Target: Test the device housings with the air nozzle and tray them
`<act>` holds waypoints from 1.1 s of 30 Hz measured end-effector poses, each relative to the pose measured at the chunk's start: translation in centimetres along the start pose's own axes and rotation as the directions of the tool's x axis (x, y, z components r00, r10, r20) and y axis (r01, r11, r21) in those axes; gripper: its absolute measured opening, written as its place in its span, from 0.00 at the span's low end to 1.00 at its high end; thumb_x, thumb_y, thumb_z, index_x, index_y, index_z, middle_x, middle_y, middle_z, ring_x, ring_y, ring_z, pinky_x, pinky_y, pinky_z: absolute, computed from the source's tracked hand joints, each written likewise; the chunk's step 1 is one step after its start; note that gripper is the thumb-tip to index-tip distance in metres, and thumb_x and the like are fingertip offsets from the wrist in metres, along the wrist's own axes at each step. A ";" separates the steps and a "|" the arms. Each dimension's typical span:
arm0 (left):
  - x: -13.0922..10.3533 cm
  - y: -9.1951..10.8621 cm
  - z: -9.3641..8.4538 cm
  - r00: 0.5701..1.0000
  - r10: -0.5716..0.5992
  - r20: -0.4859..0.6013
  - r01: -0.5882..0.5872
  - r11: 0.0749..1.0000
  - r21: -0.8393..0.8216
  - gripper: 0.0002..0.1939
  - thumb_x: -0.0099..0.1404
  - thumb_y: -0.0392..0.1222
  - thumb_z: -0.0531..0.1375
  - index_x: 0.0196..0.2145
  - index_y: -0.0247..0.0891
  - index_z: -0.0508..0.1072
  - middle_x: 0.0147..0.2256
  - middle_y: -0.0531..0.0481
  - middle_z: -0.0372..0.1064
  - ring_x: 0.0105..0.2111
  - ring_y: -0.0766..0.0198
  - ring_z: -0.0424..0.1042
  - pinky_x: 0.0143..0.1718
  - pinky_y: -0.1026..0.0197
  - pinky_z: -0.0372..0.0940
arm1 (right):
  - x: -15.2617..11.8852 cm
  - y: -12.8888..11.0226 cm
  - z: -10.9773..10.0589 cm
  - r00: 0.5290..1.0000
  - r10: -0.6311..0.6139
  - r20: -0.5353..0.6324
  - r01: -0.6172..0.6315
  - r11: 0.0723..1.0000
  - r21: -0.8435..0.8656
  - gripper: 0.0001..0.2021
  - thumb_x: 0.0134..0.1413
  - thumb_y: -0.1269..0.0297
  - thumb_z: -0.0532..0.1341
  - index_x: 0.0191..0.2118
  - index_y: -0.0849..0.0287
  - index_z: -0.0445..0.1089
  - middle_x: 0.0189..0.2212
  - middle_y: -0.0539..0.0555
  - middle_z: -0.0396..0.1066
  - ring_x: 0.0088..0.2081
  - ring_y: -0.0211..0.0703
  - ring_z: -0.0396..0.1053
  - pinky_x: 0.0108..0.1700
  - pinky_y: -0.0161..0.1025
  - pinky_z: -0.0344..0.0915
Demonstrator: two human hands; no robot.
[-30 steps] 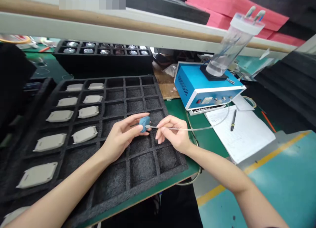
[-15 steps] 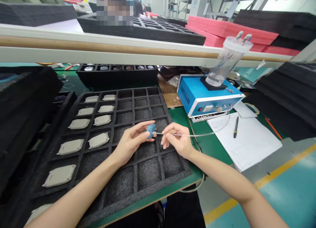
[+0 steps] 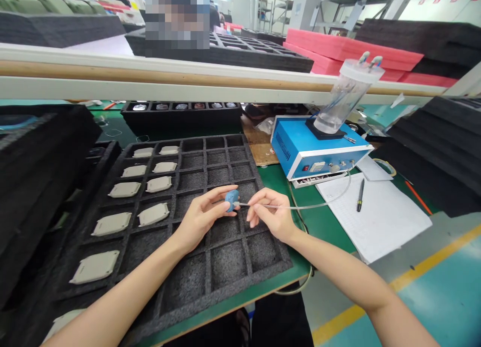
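Note:
My left hand (image 3: pixel 206 213) pinches a small blue part (image 3: pixel 232 200) between thumb and fingers, above a black foam tray (image 3: pixel 206 257). In my right hand (image 3: pixel 272 214) is a clear thin tube (image 3: pixel 311 207), gripped near its end. The tube's narrow tip (image 3: pixel 240 204) points left and appears to touch the blue part; the exact contact is too small to make out. From the hand, the tube curves right and up to the front of a blue box-shaped machine (image 3: pixel 319 149). Several beige flat pieces (image 3: pixel 125 189) lie in the tray's left compartments.
A clear cylinder (image 3: pixel 347 99) stands tilted in view on the machine. Papers (image 3: pixel 383 222) with a black pen (image 3: pixel 360 196) lie at right. A shelf rail (image 3: pixel 225 84) crosses behind. Black foam stacks (image 3: pixel 33 187) rise at left. A person (image 3: pixel 178 16) is beyond the shelf.
The camera view has shifted slightly, so the tray and shelf sit a little farther right and lower. Both hands keep their grips, with the tube tip still at the blue part.

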State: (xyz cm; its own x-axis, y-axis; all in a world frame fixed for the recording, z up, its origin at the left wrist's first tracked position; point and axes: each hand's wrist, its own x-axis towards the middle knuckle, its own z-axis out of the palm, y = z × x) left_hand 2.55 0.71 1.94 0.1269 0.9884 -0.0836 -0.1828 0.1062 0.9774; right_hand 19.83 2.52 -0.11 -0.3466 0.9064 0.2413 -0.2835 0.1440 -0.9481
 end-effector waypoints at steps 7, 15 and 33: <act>0.0 -0.1 -0.2 1.000 -0.008 0.011 0.008 1.000 -0.014 0.20 0.53 0.42 0.64 0.45 0.39 0.74 0.39 0.47 0.71 0.35 0.61 0.70 0.40 0.56 0.68 | 0.0 -0.1 0.0 1.000 -0.006 -0.003 0.006 1.000 -0.007 0.06 0.49 0.64 0.61 0.29 0.61 0.66 0.18 0.49 0.70 0.16 0.33 0.66 0.19 0.30 0.65; 0.0 -0.1 -0.1 1.000 -0.009 0.022 0.009 1.000 -0.010 0.20 0.54 0.43 0.64 0.45 0.39 0.73 0.37 0.48 0.71 0.34 0.62 0.70 0.40 0.58 0.67 | 0.0 0.0 -0.1 1.000 -0.009 -0.001 0.009 1.000 -0.002 0.06 0.48 0.65 0.61 0.29 0.61 0.65 0.18 0.49 0.71 0.16 0.33 0.66 0.19 0.30 0.64; 0.4 -0.4 -0.9 0.992 -0.078 0.102 0.105 0.951 -0.290 0.19 0.55 0.42 0.61 0.44 0.33 0.70 0.39 0.40 0.74 0.36 0.56 0.74 0.40 0.57 0.67 | 0.2 0.0 -0.8 0.912 -0.235 -0.335 0.248 0.969 -0.006 0.01 0.51 0.70 0.58 0.30 0.60 0.67 0.19 0.47 0.70 0.16 0.31 0.64 0.19 0.29 0.60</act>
State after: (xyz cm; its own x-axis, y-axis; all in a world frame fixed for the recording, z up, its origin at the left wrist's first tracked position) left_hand 1.82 1.20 1.32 0.2398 0.9607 -0.1398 -0.4432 0.2364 0.8647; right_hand 20.47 2.99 -0.25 0.0500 0.9261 0.3741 -0.3556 0.3665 -0.8598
